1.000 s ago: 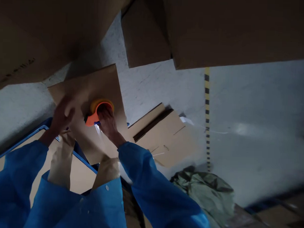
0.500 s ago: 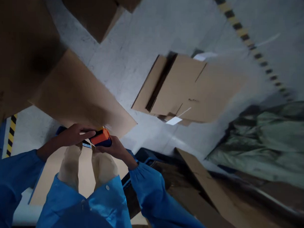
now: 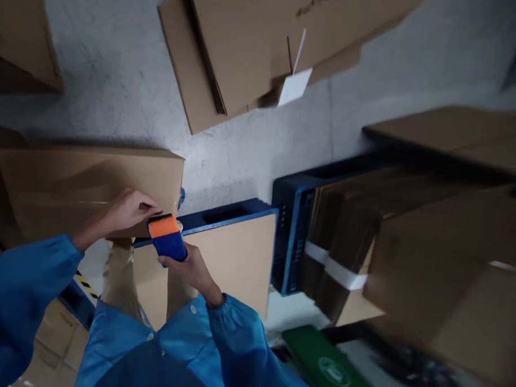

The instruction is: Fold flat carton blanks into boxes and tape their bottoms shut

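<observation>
My right hand [image 3: 193,266] is wrapped round the blue body of an orange and blue tape dispenser [image 3: 167,237], in front of my lap. Its orange part, with a dark edge, points up and to the left. My left hand [image 3: 133,209] is just left of that edge, fingers curled in a pinch; whatever they may hold is too small to make out. Beneath and behind the left hand lies a large cardboard box [image 3: 89,173], whose near right corner is close to the dispenser.
A blue pallet [image 3: 232,215] bearing a cardboard sheet is by my legs. Flattened cartons [image 3: 254,52] lie on the floor ahead. To the right are strapped cardboard stacks [image 3: 341,241] on another blue pallet, and a green box [image 3: 330,362]. Another carton [image 3: 24,38] is at upper left.
My view has swung to the right, bringing the strapped stacks and green box into sight. The dispenser has turned, showing more of its blue body. My left hand is now over the cardboard box.
</observation>
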A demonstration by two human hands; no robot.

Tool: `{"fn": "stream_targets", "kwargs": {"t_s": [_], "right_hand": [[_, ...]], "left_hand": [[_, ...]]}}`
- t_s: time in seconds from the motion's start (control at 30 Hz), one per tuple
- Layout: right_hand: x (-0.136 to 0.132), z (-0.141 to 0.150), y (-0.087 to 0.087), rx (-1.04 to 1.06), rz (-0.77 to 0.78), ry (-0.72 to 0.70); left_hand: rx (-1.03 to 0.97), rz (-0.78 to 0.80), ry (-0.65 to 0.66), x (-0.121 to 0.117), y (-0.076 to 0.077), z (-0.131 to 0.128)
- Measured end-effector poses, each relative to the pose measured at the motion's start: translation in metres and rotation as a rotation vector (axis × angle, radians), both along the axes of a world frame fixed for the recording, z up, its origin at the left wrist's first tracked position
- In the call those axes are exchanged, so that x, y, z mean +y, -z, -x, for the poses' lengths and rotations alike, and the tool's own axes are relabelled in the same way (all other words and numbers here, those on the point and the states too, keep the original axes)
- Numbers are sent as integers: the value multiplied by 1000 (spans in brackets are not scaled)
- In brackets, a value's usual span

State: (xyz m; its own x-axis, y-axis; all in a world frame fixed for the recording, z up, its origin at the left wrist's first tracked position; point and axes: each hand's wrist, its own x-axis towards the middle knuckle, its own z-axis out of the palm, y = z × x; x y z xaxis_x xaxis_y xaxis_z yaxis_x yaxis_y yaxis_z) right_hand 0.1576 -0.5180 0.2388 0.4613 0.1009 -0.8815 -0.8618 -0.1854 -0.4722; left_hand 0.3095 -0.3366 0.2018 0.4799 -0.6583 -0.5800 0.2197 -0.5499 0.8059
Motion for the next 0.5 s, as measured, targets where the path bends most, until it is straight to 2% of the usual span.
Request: {"fn": "stream_targets", "kwargs": {"t_s": [0.07,0.13,0.23,0.3,0.4,0.5], "right_hand": [[-5,4,2,-14,25,188],[-13,19,8,-22,83,309],[-22,68,19,67,203,359],[-22,109,24,168,257,365],[-14,164,23,302,252,399],[-6,196,20,366,243,431]], "left_hand": [[-52,7,106,-24,1,-30],[-150,-41,107,-44,9,-65],[-352,-135,31,-68,28,-121],[-450,-131,52,-86,42,-153],[-477,-71,155,-116,62,-174],[-411,-70,240,-141,86,-172]]}}
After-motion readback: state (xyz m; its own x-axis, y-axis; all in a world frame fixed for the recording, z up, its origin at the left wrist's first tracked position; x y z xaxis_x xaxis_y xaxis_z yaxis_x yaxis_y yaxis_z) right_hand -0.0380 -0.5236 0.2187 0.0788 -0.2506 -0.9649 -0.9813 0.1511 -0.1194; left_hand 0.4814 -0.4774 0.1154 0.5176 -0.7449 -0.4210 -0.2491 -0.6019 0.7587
